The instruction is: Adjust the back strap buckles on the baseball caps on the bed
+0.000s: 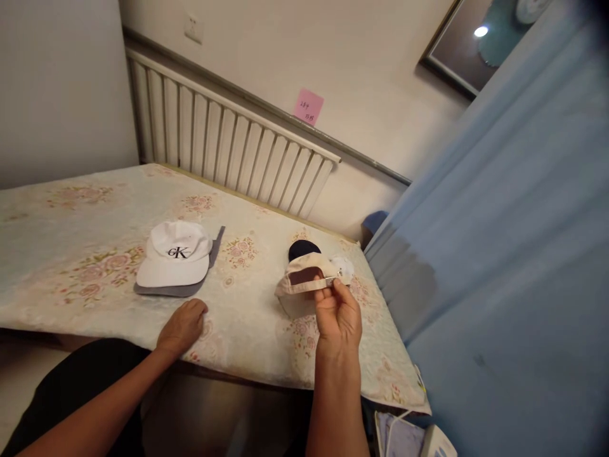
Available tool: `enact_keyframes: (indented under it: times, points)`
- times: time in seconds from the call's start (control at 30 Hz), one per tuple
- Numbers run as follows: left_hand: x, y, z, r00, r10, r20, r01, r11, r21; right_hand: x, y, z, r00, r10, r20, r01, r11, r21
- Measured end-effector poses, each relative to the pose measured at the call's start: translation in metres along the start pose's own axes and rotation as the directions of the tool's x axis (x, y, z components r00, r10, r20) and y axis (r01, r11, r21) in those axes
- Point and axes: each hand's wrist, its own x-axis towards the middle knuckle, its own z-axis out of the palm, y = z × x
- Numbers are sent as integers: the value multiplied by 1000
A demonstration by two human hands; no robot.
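Note:
My right hand pinches the back strap of a beige cap, holding it up just above the table with its opening toward me. Behind that cap lie a dark navy cap and a white cap. My left hand rests on the floral tablecloth near the front edge, fingers curled down, nothing in it. Farther left a white cap with a black logo sits on top of a grey cap.
A white radiator runs along the wall behind the table, with a pink sticky note above it. A blue curtain hangs at the right. Some objects lie at the lower right by the table's corner.

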Motion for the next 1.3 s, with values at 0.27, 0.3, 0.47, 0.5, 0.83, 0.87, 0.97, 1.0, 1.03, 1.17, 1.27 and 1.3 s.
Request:
enact_keyframes:
  times: [0.27,0.3,0.47,0.5,0.83,0.87,0.97,1.0,1.03,1.17,1.27,1.3]
  points:
    - [5,4,-3,989,-147,-9,142,969,-204,-9,31,-7,978,203,-50,-206,977,-60]
    - [6,7,-5,972,-233,8,225,931,-288,-9,35,-6,976,214,-49,-217,974,-64]
    - [2,45,-24,919,-376,118,328,565,-757,-1,58,0,978,209,-5,-209,975,-77]
    - [0,56,-29,946,-315,78,261,594,-761,2,62,3,981,196,13,-194,978,-78]
    - [39,101,-60,937,-339,88,341,822,-457,5,106,9,957,52,284,-14,991,-136]
    - [42,99,-60,939,-328,108,337,807,-484,3,111,6,956,67,284,-23,988,-154]
    - [42,93,-60,940,-316,129,333,767,-548,-1,127,-4,959,111,262,-68,984,-165]
    - [39,92,-60,935,-331,127,342,752,-564,-2,131,-6,960,118,254,-77,983,-164]
    - [36,92,-62,928,-352,117,353,737,-577,-3,135,-7,961,120,249,-80,983,-167]
    - [21,98,-79,890,-448,-89,316,745,-588,-4,145,-8,962,117,248,-68,978,-197]
    - [13,113,-98,863,-394,-316,183,826,-533,-6,148,-7,960,118,256,-69,979,-194]
    - [11,119,-103,877,-339,-340,128,847,-515,-7,149,-7,958,117,262,-67,979,-194]
